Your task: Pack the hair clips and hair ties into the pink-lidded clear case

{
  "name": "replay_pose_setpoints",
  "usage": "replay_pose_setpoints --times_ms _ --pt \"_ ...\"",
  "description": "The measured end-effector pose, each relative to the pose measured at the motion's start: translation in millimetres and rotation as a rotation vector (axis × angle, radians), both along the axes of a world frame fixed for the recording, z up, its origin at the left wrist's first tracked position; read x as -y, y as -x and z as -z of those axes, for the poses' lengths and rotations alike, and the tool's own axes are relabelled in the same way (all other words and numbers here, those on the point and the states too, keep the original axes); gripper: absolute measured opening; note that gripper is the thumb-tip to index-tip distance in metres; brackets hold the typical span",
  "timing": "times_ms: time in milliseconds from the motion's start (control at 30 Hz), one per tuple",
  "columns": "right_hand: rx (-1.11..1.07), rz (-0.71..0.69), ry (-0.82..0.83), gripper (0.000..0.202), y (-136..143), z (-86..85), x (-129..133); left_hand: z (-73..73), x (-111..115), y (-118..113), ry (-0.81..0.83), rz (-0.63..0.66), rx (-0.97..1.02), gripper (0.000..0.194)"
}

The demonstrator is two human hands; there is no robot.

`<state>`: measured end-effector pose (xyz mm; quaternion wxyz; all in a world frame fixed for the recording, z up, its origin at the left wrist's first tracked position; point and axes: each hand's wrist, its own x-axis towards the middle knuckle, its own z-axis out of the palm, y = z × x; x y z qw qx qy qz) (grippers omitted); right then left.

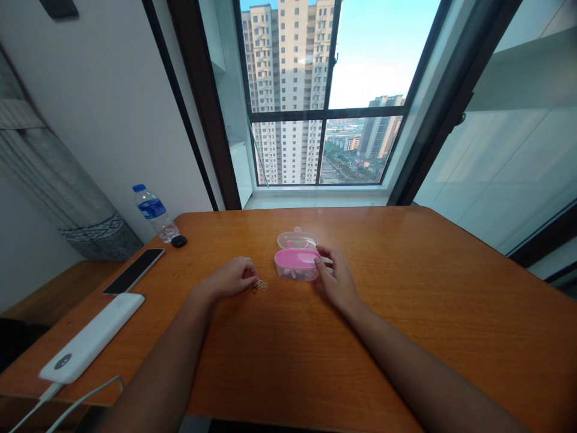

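Note:
In the middle of the table is a small plastic box (pixel 296 274) with a pink top and see-through sides; small pale things show inside but are too blurred to name. Its clear lid (pixel 297 240) stands open at the back. My right hand (pixel 336 278) grips the right end of the box, thumb in front and fingers behind. To the left of the box, my left hand (pixel 234 277) is closed, thumb and forefinger pinched at a few small rings (pixel 259 286), pale and dark, lying on the tabletop. The fingertips partly cover these rings.
At the left lie a phone (pixel 134 272) and a white power bank (pixel 92 338) with a cable (pixel 85 402). A water bottle (pixel 154 213) and a small black round object (pixel 179 241) are near the back left edge. Beyond the wooden table (pixel 433 288) is a window.

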<state>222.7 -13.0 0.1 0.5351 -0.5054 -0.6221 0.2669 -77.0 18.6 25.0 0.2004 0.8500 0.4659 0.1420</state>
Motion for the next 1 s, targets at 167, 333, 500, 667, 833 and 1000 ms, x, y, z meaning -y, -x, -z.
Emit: replay_pose_setpoints --times_ms 167,333,500,667,833,1000 --pt "0.007 0.000 -0.008 0.037 -0.3 0.6 -0.3 4.9 -1.3 -0.6 -0.052 0.018 0.027 0.021" --pt "0.028 0.000 -0.012 0.037 -0.5 1.6 -0.8 5.5 -0.1 -3.9 0.019 -0.046 0.103 0.023" --pt "0.067 0.020 -0.064 0.033 -0.7 -3.0 0.9 2.0 3.4 -11.2 0.075 -0.026 0.296 0.024" --pt "0.215 0.069 -0.339 0.026 2.1 -25.2 19.4 -2.5 13.6 -29.7 0.294 -0.032 0.622 0.027" --pt "0.392 -0.249 -0.567 0.032 10.5 -36.9 37.7 -5.2 27.9 -58.0 0.458 0.074 0.947 0.030" --pt "0.443 -0.345 -0.541 0.029 14.5 -28.2 34.4 -1.0 35.6 -74.7 0.534 0.108 1.069 0.029"
